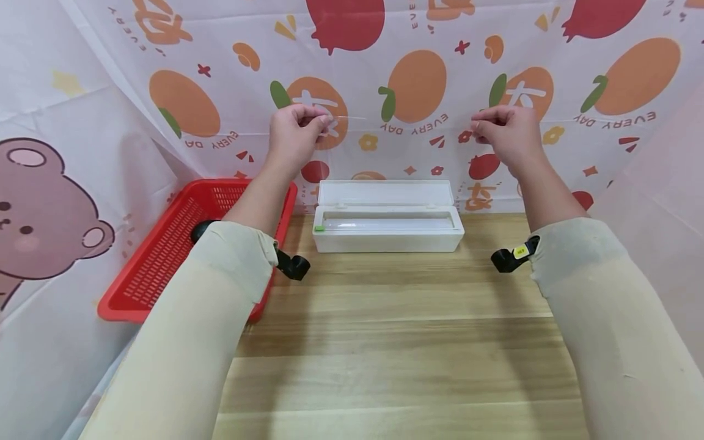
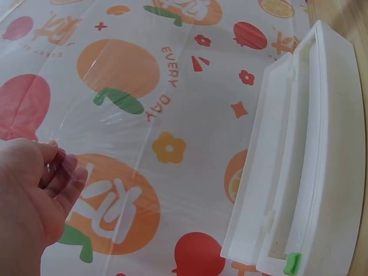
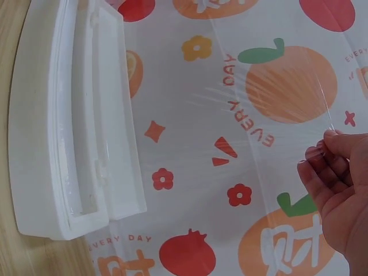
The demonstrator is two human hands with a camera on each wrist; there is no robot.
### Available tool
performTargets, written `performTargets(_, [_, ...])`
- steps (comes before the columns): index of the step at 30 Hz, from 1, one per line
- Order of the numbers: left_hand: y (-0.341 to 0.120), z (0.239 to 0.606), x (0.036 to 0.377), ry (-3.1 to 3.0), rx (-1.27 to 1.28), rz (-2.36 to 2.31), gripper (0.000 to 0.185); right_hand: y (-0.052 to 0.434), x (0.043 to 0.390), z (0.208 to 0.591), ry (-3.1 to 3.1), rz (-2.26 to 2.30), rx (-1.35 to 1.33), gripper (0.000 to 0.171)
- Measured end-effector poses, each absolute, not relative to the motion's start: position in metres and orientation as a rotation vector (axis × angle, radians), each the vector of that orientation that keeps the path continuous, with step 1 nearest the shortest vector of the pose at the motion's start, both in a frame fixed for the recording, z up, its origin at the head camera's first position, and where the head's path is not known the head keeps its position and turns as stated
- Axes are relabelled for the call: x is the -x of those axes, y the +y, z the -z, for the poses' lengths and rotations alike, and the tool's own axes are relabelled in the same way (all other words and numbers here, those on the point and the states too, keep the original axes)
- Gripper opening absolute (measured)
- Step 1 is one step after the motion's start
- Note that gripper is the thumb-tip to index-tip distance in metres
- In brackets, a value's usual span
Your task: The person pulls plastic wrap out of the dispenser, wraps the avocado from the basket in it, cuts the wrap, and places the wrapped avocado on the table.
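Here, a sheet of clear film spans the space between 2 raised hands, above the table and in front of the fruit-print cloth. The left hand pinches it between thumb and bent fingers, with almost no gap at the tips; the right hand grips the film likewise, at about the same height. Fine creases fan from the right-hand pinch, which suggests that the pull gathers at 2 small points. Good handling would call for level hands, an even and gentle sideways pull, and a grip close to the corners, so that the sheet neither folds onto itself nor tears. Its lower edge is too faint to trace, and whether it joins the roll cannot be told.

Below and between the hands stands a white box, its lid tipped back toward the cloth; a green tab sits at its left front edge. The red basket bounds the left side, under the left forearm. The cloth limits forward travel. The widest room appears to lie nearer the person, over the table, between the 2 sleeves.
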State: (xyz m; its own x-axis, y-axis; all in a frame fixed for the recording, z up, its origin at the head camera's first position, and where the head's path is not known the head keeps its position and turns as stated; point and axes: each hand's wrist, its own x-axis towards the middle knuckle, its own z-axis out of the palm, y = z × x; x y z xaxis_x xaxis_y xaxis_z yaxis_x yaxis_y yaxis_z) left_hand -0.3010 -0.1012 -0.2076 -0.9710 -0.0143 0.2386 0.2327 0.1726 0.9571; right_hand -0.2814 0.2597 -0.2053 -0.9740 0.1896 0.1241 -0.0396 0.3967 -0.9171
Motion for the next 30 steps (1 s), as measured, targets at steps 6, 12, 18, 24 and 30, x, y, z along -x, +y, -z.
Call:
performTargets(6, [-0.101,0.202,0.297,-2.238,0.204,1.923,0.023,0.258,0.280,0.200,-2.417,-1.639,0.134,0.034])
performTargets(12, [-0.102,0.197,0.296,-2.224,0.194,1.934,0.025,0.256,0.279,0.193,-2.384,-1.654,0.121,0.030])
performTargets(18, [-0.102,0.193,0.295,-2.244,0.163,1.927,0.027,0.256,0.278,0.189,-2.368,-1.663,0.126,0.030])
performTargets(24, [-0.101,0.189,0.293,-2.278,0.167,1.866,0.027,0.257,0.277,0.186,-2.357,-1.671,0.132,0.032])
performTargets(30, [-0.101,0.183,0.289,-2.266,0.174,1.865,0.028,0.257,0.277,0.181,-2.337,-1.686,0.121,0.031])
